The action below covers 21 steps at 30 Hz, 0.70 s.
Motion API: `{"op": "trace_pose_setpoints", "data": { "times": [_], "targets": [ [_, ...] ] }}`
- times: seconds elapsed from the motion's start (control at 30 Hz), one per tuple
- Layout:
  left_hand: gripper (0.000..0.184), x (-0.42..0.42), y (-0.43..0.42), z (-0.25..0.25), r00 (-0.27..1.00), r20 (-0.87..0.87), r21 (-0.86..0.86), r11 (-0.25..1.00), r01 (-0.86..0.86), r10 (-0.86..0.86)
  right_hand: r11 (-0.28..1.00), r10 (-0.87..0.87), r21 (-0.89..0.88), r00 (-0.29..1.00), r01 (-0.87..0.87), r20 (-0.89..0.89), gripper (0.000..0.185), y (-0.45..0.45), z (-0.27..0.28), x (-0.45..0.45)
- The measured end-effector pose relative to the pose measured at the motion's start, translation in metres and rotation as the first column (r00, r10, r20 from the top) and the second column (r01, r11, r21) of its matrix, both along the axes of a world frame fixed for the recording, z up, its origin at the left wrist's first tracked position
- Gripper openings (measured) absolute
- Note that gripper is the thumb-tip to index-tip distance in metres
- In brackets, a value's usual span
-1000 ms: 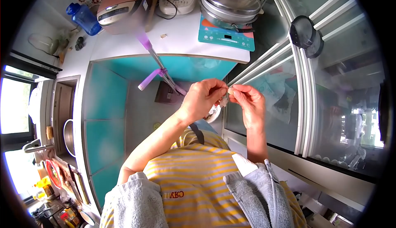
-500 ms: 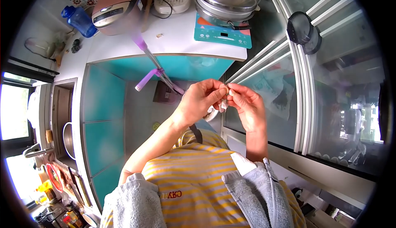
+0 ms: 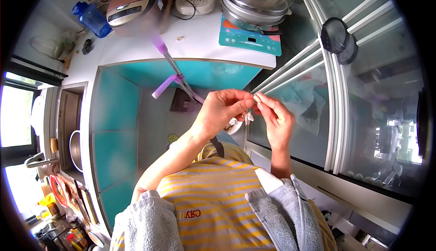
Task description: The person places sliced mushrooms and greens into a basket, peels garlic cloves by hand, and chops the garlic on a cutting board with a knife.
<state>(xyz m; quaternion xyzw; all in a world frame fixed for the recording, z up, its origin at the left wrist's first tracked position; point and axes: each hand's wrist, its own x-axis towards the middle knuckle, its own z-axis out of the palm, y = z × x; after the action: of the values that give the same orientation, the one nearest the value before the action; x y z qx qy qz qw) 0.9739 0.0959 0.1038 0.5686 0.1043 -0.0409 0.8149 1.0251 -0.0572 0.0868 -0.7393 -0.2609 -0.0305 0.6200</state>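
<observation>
In front of my body, both hands meet at the fingertips around a small pale piece that looks like a garlic clove, mostly covered by the fingers. My left hand is closed, thumb and forefinger pinching it from the left. My right hand pinches it from the other side, also closed. White papery skin dangles beneath the fingers. Lower down, partly hidden behind my left hand, is a white bowl with some scraps in it.
A purple-handled pole leans against the white counter. On that counter stand a rice cooker, a blue bottle and a lidded pot on a teal induction cooker. Sliding glass doors rise at right.
My fingertips have shifted slightly right, and the papery skin hangs a little farther right and more clearly in view. The whole view has tilted slightly.
</observation>
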Motion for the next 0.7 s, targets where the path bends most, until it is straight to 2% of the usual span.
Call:
{"op": "trace_pose_setpoints", "data": {
  "times": [0.1,0.3,0.5,0.6,0.7],
  "targets": [
    [0.022,0.0,0.0,-0.003,1.0,-0.009,0.021,1.0,0.009,-0.009,0.997,-0.001,-0.077,0.972,0.019,0.236,0.026,0.001,0.006,0.001],
    [0.021,0.002,0.004,-0.002,0.999,-0.022,0.096,0.994,0.044,-0.042,0.972,0.031,-0.215,0.848,0.098,0.529,0.03,-0.004,0.005,0.01],
    [0.017,0.005,0.007,0.001,0.997,0.0,0.156,0.985,0.08,-0.081,0.948,0.131,-0.304,0.746,0.099,0.653,0.033,-0.009,0.01,0.017],
    [0.014,0.008,0.007,0.002,0.998,-0.003,0.174,0.983,0.06,-0.061,0.929,0.177,-0.356,0.725,0.101,0.666,0.033,-0.011,0.013,0.016],
    [0.013,0.008,0.005,0.001,1.0,0.004,0.134,0.991,0.024,-0.024,0.923,0.162,-0.369,0.758,0.111,0.632,0.029,-0.009,0.012,0.014]
  ]
}}
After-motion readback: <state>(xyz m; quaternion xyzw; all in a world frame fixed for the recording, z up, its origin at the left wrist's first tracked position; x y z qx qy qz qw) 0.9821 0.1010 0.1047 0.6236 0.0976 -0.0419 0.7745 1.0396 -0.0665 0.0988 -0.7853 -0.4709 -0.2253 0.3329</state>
